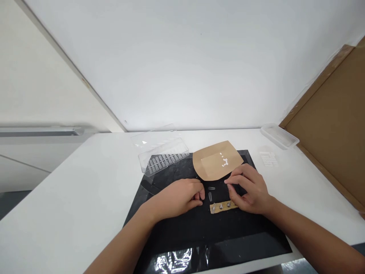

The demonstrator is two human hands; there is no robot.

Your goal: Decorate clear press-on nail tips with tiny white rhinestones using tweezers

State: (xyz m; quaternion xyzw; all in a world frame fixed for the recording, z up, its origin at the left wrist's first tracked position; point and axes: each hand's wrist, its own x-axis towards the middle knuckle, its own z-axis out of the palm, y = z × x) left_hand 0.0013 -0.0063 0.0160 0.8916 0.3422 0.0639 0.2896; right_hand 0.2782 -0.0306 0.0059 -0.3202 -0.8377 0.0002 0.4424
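Worn on the head, single view; looks forward and down over the white table (pixel 85 213) from its near side, facing the white wall (pixel 199 64). Set above and well back from the work, spanning the cream panel (pixel 42 76) at left to the cardboard (pixel 330 129) at right. Shows left hand (pixel 182 195) and right hand (pixel 252 190) rather small in the lower half, with forearms (pixel 308 230) entering from below.
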